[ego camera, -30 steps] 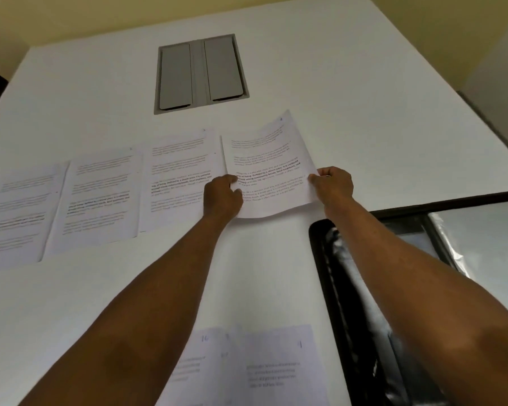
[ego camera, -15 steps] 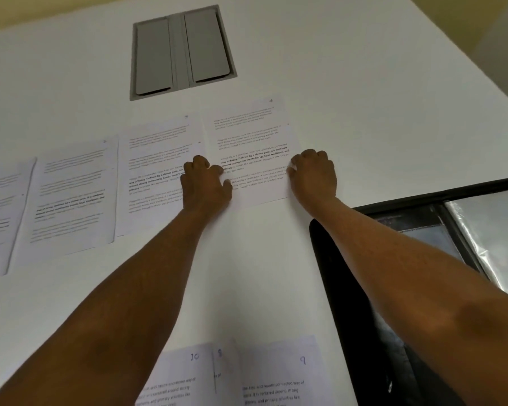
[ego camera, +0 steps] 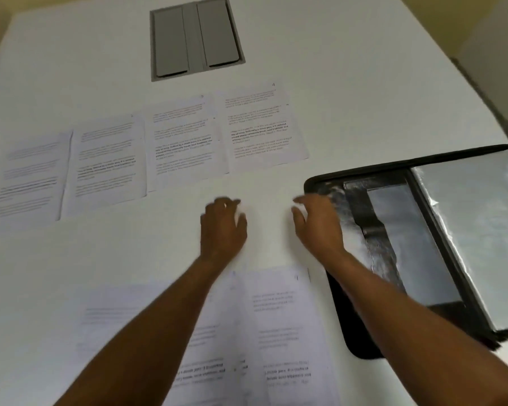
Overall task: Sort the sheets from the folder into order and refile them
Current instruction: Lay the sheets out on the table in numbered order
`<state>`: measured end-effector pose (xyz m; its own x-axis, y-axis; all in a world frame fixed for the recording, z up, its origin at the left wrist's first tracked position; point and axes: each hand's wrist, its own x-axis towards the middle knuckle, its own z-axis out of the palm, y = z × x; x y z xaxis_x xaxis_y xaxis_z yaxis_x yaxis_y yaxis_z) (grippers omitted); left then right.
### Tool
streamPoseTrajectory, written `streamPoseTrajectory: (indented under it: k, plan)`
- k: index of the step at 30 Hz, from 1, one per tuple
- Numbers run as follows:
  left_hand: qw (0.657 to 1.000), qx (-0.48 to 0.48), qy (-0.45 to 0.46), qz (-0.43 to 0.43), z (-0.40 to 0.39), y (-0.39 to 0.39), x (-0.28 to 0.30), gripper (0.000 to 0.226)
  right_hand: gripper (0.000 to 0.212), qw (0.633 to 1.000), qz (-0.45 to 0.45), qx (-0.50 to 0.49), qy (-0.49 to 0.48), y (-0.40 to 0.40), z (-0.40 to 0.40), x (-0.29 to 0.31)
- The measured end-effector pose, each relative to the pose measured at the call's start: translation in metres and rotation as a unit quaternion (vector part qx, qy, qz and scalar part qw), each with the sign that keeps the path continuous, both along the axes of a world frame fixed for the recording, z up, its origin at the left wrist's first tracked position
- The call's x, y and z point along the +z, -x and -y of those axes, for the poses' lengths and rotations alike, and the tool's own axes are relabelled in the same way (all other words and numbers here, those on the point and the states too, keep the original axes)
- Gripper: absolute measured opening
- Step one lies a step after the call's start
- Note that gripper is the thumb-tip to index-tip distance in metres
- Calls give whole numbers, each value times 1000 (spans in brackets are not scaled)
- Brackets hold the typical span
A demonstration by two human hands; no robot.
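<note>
Several printed sheets lie in a row across the white table (ego camera: 364, 92); the rightmost sheet (ego camera: 261, 127) lies flat, slightly overlapping its neighbour (ego camera: 182, 142). More sheets (ego camera: 282, 326) lie side by side at the near edge, partly under my forearms. An open black folder (ego camera: 393, 259) with clear plastic sleeves sits at the right. My left hand (ego camera: 222, 227) and my right hand (ego camera: 317, 224) hover, blurred, over bare table between the two rows, fingers loose, holding nothing. My right hand is beside the folder's left edge.
A grey recessed cable hatch (ego camera: 194, 39) with two flaps is set into the table at the far middle. The table's right edge (ego camera: 478, 92) runs diagonally past the folder. A yellowish wall stands behind.
Both hands laid the rightmost sheet flat at the end of the row, let go of it, and drew back toward me. The view tilted down, showing more of the near sheets.
</note>
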<state>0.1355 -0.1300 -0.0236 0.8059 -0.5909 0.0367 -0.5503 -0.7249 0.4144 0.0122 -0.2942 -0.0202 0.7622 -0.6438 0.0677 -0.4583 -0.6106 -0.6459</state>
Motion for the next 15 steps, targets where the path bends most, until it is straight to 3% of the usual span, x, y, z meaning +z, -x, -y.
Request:
streamPoseTrajectory:
  k: [4,7,11,15]
  plan:
    - [999,-23,-19,-23,-82,88,1,47,9,992,-59,-39,-101,85,-75,2]
    - [998,0,-38,-47,-140,145,-7,55,11,974,-118,-22,-191,134,-128,3]
    - [986,27,-122,-107,-190,198,-16,82,3,946,-193,-14,-261,169,-181,-2]
    - [975,9,-170,-144,-208,221,-15,99,13,929,-203,-50,-305,175,-210,-1]
